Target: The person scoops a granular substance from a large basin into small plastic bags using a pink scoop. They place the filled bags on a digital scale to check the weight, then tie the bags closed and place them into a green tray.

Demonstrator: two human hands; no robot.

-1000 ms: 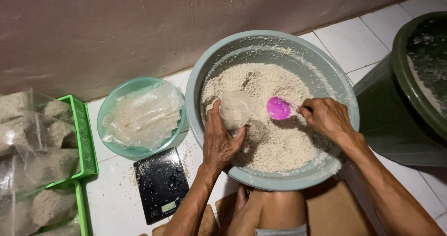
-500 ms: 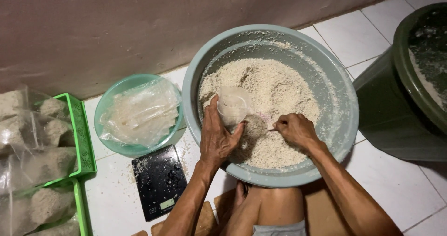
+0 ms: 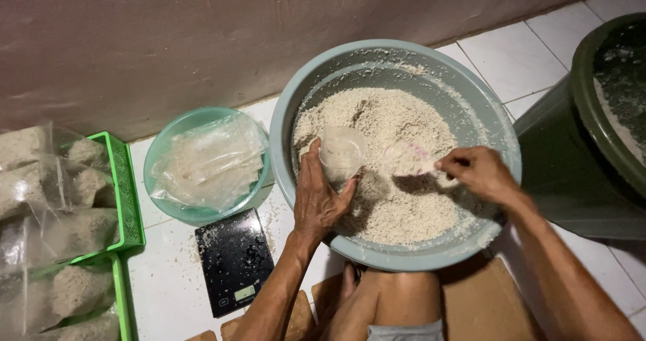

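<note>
A big grey-green basin on the tiled floor holds a heap of pale grain. My left hand grips a small clear plastic bag, held open over the grain at the basin's left side. My right hand holds a pink scoop heaped with grain, lifted just right of the bag's mouth. The scoop's bowl is mostly covered by grain, and its handle is hidden in my fingers.
A small teal bowl with empty clear bags sits left of the basin. A black digital scale lies in front of it. Green baskets with filled bags stand far left. A dark green tub stands at right.
The right hand dipped the pink scoop into the grain, then raised it full toward the bag. The left hand kept holding the bag in place.
</note>
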